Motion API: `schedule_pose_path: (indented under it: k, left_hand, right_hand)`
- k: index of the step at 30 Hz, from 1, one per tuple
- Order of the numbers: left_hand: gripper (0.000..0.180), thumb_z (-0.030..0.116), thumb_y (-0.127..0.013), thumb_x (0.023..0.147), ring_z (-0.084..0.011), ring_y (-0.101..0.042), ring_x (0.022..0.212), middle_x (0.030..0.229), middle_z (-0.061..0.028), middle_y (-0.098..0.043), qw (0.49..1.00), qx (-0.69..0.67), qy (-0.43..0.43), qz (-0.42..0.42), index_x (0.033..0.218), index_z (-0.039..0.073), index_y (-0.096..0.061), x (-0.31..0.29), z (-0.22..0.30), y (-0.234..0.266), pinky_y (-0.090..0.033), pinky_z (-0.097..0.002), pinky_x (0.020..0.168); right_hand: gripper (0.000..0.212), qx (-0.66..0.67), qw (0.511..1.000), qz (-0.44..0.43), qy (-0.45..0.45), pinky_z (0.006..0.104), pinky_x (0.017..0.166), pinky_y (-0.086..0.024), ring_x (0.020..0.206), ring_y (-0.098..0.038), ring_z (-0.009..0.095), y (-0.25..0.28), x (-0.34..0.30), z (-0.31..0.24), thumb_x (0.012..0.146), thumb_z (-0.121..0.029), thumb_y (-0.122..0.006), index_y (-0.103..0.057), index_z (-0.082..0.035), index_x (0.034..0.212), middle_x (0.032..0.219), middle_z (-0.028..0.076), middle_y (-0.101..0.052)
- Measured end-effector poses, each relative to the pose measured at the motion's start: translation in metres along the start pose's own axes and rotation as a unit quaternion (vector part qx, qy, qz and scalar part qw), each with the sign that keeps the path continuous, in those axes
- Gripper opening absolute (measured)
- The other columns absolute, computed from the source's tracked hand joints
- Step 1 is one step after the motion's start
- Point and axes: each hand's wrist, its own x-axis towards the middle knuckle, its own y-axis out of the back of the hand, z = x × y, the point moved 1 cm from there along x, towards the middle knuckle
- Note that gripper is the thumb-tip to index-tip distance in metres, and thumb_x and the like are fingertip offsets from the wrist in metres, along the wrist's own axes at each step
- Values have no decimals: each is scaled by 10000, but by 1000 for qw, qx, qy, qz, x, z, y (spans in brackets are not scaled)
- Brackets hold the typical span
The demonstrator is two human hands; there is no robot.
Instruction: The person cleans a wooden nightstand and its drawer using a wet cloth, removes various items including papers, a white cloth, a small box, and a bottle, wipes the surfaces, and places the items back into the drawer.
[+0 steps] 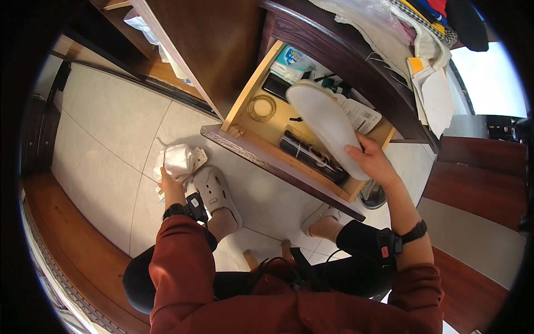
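Note:
My right hand (374, 160) grips a pale white shoe insole (324, 119) near its narrower end, thumb on top. The insole is held slantwise over an open wooden drawer (239, 119) and hides part of what lies inside. To the left, my left hand (170, 186) is closed on a crumpled white bundle (177, 160), which looks like wrapped plastic. Beside that bundle some small card-like pieces show; whether they are also in the hand I cannot make out.
Inside the drawer lie a coiled ring (262, 108), a dark wrapped bundle (311, 153), a tissue pack (290, 62) and a white printed card (360, 115). Cloths (384, 42) and papers (431, 94) hang over the cabinet top. An open cabinet door (206, 50) stands left of the drawer.

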Motion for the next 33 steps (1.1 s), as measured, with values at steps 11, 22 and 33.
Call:
schedule_pose_path:
  k: [11, 22, 33]
  left_hand:
    - [635, 202, -619, 767, -315, -443, 1076, 1285, -149, -316, 906, -413, 98, -5, 1318, 121, -312, -112, 128, -33, -429, -436, 863]
    - [498, 260, -591, 860, -192, -530, 996, 1114, -94, -519, 854, -201, -267, -398, 1254, 40, -380, -361, 126, -63, -412, -357, 901]
    - [565, 281, -662, 756, -252, -568, 946, 1043, -135, -559, 823, -282, -127, -477, 1189, -9, -444, -362, 100, -24, -450, -360, 872]
  right_hand:
    - [710, -177, 963, -198, -51, 329, 905, -403, 1057, -529, 283, -34, 30, 9, 600, -292, -745, -486, -11, 1198, 1121, 176, -566]
    - [573, 11, 997, -6, 82, 315, 831, -451, 931, -585, 192, 18, -14, -78, 644, -255, -734, -553, -22, 1135, 1023, 110, -616]
    - [721, 76, 946, -154, 274, 369, 952, -377, 1139, -474, 317, -70, -54, -114, 722, -289, -685, -365, 24, 1288, 1204, 248, -481]
